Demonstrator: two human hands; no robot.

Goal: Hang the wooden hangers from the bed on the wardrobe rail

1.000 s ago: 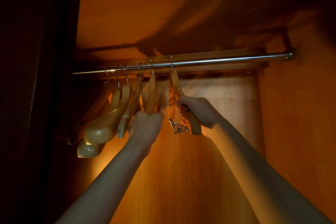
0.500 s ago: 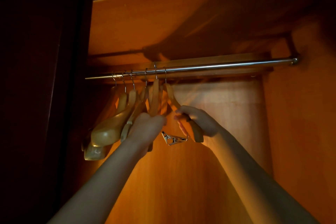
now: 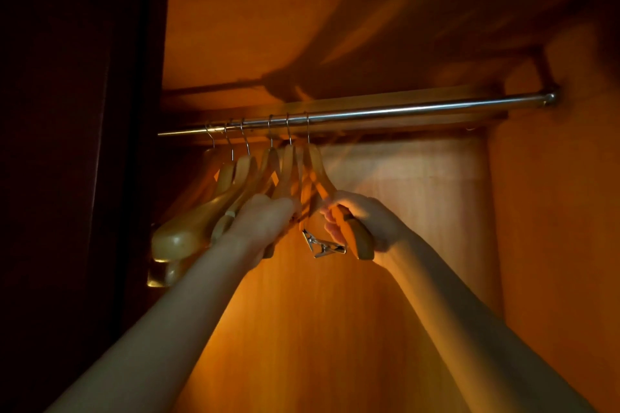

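A chrome wardrobe rail [image 3: 419,110] runs across the cupboard. Several wooden hangers [image 3: 201,221] hang bunched by their metal hooks on its left part. My right hand [image 3: 365,221] grips the near arm of the rightmost hanger [image 3: 318,171], whose hook sits on the rail; a metal clip [image 3: 322,246] dangles under it. My left hand [image 3: 265,218] is raised against the hanger beside it [image 3: 288,171], fingers curled around its lower arm, though the grip itself is hidden behind the hand.
The orange wooden back panel [image 3: 335,329] and right side wall [image 3: 553,245] close the space. A dark door edge [image 3: 147,144] stands at the left. The right half of the rail carries nothing.
The rightmost hanger has slid left along the rail toward the bunch, with my right hand following it. My left hand has stayed on the neighbouring hanger.
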